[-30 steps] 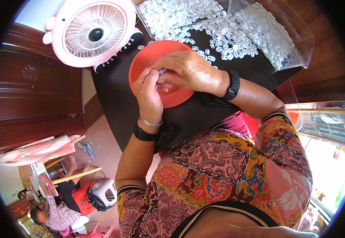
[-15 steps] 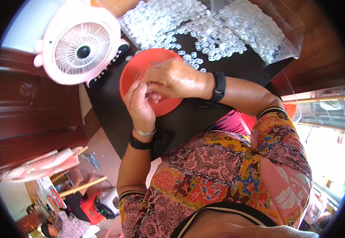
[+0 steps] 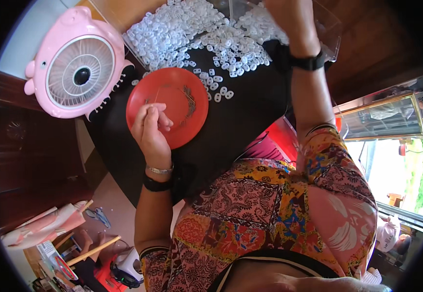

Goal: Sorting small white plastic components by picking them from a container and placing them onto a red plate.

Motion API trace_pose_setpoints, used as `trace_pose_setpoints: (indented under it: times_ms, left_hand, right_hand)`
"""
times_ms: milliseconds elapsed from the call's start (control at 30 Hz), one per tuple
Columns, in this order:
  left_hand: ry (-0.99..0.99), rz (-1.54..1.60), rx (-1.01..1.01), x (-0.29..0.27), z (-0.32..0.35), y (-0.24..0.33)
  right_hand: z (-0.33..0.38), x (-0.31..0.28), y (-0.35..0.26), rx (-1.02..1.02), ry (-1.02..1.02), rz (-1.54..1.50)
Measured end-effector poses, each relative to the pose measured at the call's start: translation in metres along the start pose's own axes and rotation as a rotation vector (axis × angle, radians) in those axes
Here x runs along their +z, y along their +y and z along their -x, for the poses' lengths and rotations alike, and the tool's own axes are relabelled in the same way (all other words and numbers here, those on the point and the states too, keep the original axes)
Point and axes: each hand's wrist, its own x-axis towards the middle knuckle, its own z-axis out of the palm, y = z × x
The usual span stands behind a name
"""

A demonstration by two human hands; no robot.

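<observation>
1. The left hand [image 3: 152, 126] is held over the near left part of a red plate [image 3: 172, 141], with its fingers curled and the fingertips drawn close together; whether anything is pinched between them cannot be told.
2. The right hand [image 3: 289, 17] is stretched to the far right, over the white plastic pieces; its fingers are cut off by the edge of the view, so how far they are opened and what they have hold of cannot be told.
3. Thin dark bits [image 3: 191, 100] are gathered in a loose curve inside the plate, toward its right side.
4. The white plastic pieces [image 3: 177, 29], small ovals with two holes, are heaped beyond the plate, and a few are scattered just beside its far right rim.
5. A clear tray [image 3: 335, 34] is set at the far right, partly hidden by the right arm.
6. All this is carried by a black desk [image 3: 231, 117].
7. A pink fan [image 3: 70, 24] is placed at the far left, near the plate.
8. A black band [image 3: 157, 184] and a silver bracelet [image 3: 160, 170] are worn on the left wrist.
</observation>
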Motion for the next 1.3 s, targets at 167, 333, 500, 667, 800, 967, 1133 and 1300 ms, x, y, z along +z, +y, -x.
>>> trace_pose_setpoints:
  times_ms: [167,333,500,667,800,967,1133,1300]
  left_hand:
    - [-0.01,-0.005,-0.005,-0.004,-0.003,-0.004]
    - [0.005,-0.027,-0.013,-0.004,0.0,-0.004]
    - [0.0,-0.035,-0.035,-0.004,0.001,-0.004]
    - [-0.002,-0.057,-0.033,-0.006,0.0,-0.004]
    - [-0.029,-0.051,-0.054,-0.008,-0.002,-0.004]
    - [-0.047,-0.059,-0.101,-0.007,-0.004,-0.007]
    - [-0.093,0.0,-0.128,-0.008,-0.005,-0.009]
    - [-0.043,-0.006,-0.097,-0.011,-0.007,-0.004]
  right_hand:
    - [0.014,0.01,0.033,-0.302,-0.036,0.04]
    - [0.083,0.063,0.03,-0.012,-0.654,-0.368]
    - [0.099,0.099,0.033,-0.197,-0.968,-0.283]
    - [0.107,0.115,0.032,-0.273,-0.992,-0.21]
    - [0.104,0.112,0.03,-0.175,-1.039,-0.233]
    - [0.096,0.1,-0.012,0.096,-1.04,-0.716]
    - [0.097,0.098,-0.069,0.065,-1.053,-1.042]
    - [0.099,0.1,-0.089,0.068,-0.964,-0.999]
